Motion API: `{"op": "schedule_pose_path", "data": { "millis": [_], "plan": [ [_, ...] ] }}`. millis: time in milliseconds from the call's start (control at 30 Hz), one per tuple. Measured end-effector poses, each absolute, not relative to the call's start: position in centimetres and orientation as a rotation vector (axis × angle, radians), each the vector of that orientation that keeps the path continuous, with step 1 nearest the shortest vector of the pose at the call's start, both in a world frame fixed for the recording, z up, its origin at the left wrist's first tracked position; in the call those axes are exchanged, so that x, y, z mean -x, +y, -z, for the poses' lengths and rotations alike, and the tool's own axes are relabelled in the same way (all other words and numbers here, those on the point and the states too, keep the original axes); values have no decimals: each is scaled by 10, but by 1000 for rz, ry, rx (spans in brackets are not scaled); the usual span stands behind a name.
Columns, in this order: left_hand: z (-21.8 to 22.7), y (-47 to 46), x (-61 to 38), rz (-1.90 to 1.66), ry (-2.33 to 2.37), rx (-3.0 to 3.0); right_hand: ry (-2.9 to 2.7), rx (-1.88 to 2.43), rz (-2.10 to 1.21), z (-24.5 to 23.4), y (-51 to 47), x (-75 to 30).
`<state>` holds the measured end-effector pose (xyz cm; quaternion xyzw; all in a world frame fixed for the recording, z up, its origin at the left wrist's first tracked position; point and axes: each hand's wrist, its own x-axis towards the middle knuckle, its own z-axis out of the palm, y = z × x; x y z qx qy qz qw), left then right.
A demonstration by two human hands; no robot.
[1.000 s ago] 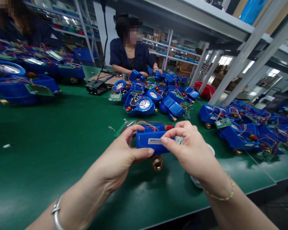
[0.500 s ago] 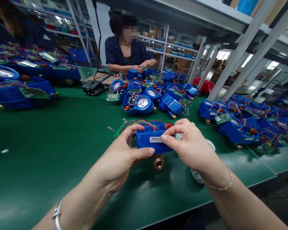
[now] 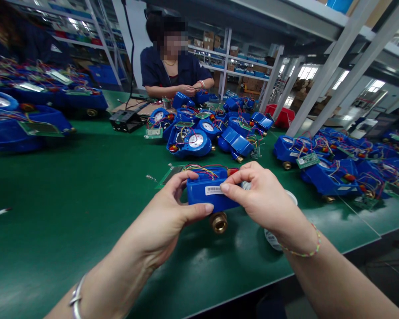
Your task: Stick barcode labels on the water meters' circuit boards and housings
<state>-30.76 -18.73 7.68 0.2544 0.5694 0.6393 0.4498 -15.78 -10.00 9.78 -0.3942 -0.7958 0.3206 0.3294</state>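
In front of me is a blue water meter point(image 3: 199, 201) with a brass threaded end point(image 3: 218, 222) facing me. My left hand point(image 3: 173, 204) grips its left side, thumb on the front face and fingers over the top edge. A white barcode label point(image 3: 213, 190) lies on that front face. The thumb and forefinger of my right hand point(image 3: 257, 195) pinch together at the label's right end. Behind the casing, coloured wires run to a green circuit board point(image 3: 169, 175). A round white item point(image 3: 273, 240) is partly hidden under my right wrist.
More blue meters with loose wires and boards are heaped beyond point(image 3: 197, 141), at right point(image 3: 332, 179) and at left point(image 3: 26, 128). A black box point(image 3: 128, 120) stands on the green table point(image 3: 86, 199). A co-worker point(image 3: 173, 71) sits opposite. Grey shelf posts point(image 3: 314, 95) rise at right.
The view has shifted slightly, so the scene sits a little further left. Both hands keep their hold, with the right fingertips still at the label's right end.
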Motion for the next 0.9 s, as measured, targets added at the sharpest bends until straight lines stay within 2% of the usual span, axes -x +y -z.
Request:
{"op": "schedule_pose_path", "data": {
  "millis": [400, 900],
  "plan": [
    [-74, -187, 308, -1592, 1412, -645, -2069, 1084, -843, -100, -102, 159],
    [-76, -186, 309, -1598, 1418, -628, -1994, 1048, -654, -87, -119, 163]
  ]
}}
